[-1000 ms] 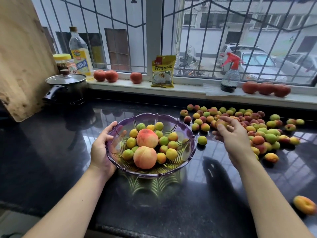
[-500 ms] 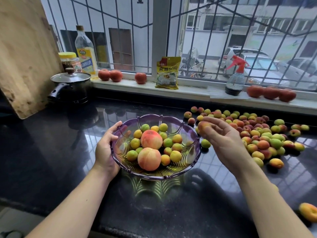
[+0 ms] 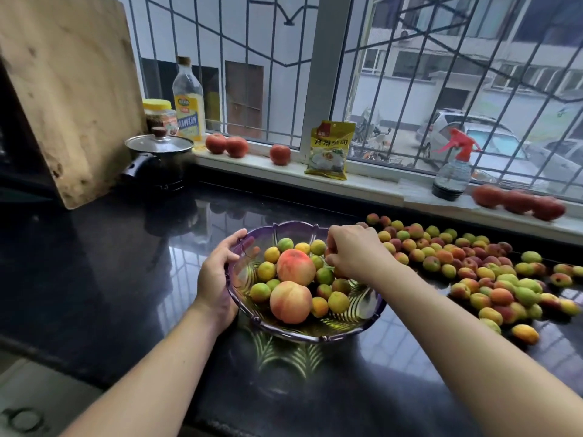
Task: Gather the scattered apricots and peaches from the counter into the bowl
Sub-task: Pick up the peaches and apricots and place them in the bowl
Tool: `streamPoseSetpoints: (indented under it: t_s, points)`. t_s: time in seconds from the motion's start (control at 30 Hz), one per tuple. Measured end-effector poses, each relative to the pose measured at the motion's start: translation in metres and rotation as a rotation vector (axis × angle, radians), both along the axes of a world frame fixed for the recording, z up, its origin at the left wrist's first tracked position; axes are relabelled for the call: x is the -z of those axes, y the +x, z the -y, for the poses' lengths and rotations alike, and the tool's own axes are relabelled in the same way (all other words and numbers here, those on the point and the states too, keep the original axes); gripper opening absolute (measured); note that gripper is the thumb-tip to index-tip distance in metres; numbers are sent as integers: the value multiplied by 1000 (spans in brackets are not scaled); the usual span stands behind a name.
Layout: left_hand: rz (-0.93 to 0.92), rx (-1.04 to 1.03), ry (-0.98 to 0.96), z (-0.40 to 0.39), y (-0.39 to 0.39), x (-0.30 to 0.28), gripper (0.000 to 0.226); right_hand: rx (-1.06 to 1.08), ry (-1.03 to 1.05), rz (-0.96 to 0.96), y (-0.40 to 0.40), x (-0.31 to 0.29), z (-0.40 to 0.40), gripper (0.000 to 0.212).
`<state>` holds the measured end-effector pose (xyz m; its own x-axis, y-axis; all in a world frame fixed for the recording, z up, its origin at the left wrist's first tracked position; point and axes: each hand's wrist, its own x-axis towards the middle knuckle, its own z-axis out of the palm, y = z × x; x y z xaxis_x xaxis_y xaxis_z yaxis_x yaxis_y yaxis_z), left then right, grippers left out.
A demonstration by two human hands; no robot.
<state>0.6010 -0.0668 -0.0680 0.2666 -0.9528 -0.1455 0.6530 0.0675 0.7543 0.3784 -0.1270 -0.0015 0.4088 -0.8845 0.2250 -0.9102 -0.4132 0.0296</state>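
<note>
Purple glass bowl (image 3: 372, 305) gripped at its rim by left hand (image 3: 217, 272). Right hand (image 3: 353, 250) over bowl, fingers curled; contents not visible.

the bowl (image 3: 372, 305) stands on the counter (image 3: 94, 263), near its middle. in the bowl lie two peaches (image 3: 296, 267), one before the other, with apricots (image 3: 338, 302) around them. the left hand (image 3: 217, 279) holds the bowl's left rim; the right hand (image 3: 353, 250) is over the bowl's right part, fingers down among the fruit. right of the bowl a heap of fruit (image 3: 479, 266) is spread on the counter, up to the sill (image 3: 362, 181). a pot (image 3: 157, 162) stands at the counter's back left, a board (image 3: 69, 89) left of it. on the sill, left to right: jar (image 3: 159, 116), bottle (image 3: 188, 102), packet (image 3: 329, 149), sprayer (image 3: 451, 171).
</note>
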Motion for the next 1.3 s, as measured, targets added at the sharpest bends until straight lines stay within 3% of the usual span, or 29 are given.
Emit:
streamPoseSetpoints:
  t_s: [0.17, 0.23, 0.3, 0.37, 0.43, 0.6, 0.8, 0.93, 1.03, 1.17, 1.3]
  points:
    - [-4, -3, -7, -1, -1, 0, 46, -30, 60, 13, -2, -1, -4, 12]
    - [-4, 2, -6, -1, -1, 0, 46, 19, 4, 290, -16, -5, -8, 18]
    - [-11, 4, -14, -2, -1, 0, 46, 133, -180, 631, -44, -4, -17, 14]
    - [-13, 1, -20, -1, -1, 3, 46, 290, -330, 818, -73, 13, -29, 13]
    - [-15, -1, -23, 2, -2, 6, 46, 426, -355, 861, -96, 41, -36, 13]
    - [-5, -22, -44, 5, 0, 9, 49, 575, -200, 888, -109, 64, -31, 20]
    - [-27, -37, -22, 6, 2, 9, 52, 492, 76, 633, -107, 81, -18, 39]
    - [-15, -45, -16, 6, 2, 8, 53, 453, 123, 477, -102, 81, -18, 41]
    - [-20, -45, -16, 6, 3, 9, 53, 449, 42, 600, -102, 80, -17, 33]
    - [-23, -35, -21, 5, 2, 8, 51, 479, -82, 939, -105, 62, -29, 26]
    - [-10, -27, -25, 3, 3, 5, 49, 245, -91, 1186, -96, 22, -55, 28]
